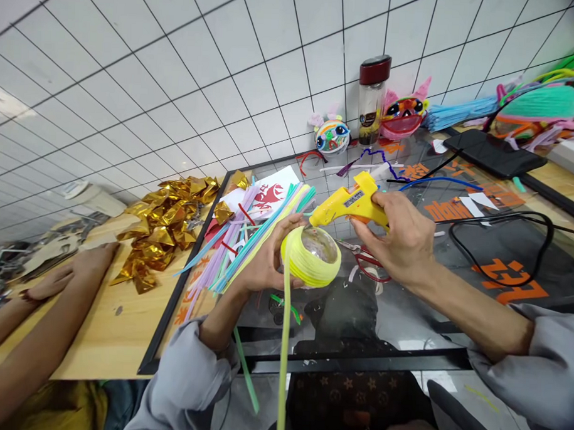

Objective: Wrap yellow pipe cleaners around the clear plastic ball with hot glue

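Note:
My left hand [267, 259] is closed around the left side of a small round bowl [320, 266] wrapped in yellow pipe cleaner. Its open top faces up and shows a clear, shiny inside. A loose yellow pipe cleaner strand [285, 346] hangs from its rim down past the table edge. In my right hand [403, 235] is a yellow hot glue gun [346, 201], pointed down and left. The nozzle is at the bowl's upper left rim; whether it touches cannot be made out. Red-handled scissors [370, 268] lie on the glass behind the bowl.
Bundled pastel pipe cleaners [262, 236] lie left of the bowl. Crumpled gold foil pieces [169, 217] and another person's arms [72, 295] are farther left. At the back stand a glass bottle [370, 105] and two decorated animal-face bowls [332, 135]. A black cable [503, 216] curls at right.

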Available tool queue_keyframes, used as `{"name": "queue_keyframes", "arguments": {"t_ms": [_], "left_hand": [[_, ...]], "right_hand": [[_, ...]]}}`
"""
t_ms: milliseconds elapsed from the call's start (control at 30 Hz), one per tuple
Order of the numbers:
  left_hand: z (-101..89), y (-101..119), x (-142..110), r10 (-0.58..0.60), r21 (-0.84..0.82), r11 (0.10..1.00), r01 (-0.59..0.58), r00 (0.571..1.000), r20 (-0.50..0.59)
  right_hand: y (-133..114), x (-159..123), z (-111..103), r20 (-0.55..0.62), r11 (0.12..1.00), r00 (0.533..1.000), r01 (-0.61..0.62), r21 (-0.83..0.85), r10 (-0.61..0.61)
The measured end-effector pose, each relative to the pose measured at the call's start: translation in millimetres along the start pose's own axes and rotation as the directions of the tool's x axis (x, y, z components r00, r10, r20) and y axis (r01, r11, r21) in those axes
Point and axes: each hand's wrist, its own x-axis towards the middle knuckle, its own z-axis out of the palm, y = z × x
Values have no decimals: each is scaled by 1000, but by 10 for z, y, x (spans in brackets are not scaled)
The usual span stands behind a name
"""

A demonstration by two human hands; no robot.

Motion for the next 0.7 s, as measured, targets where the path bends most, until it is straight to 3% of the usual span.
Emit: {"name": "queue_keyframes", "arguments": {"t_ms": [700], "left_hand": [[-3,-8,-6,-36,-20,999,36,999,14]], "right_hand": [[71,44,-58,101,992,993,-71,101,60]]}}
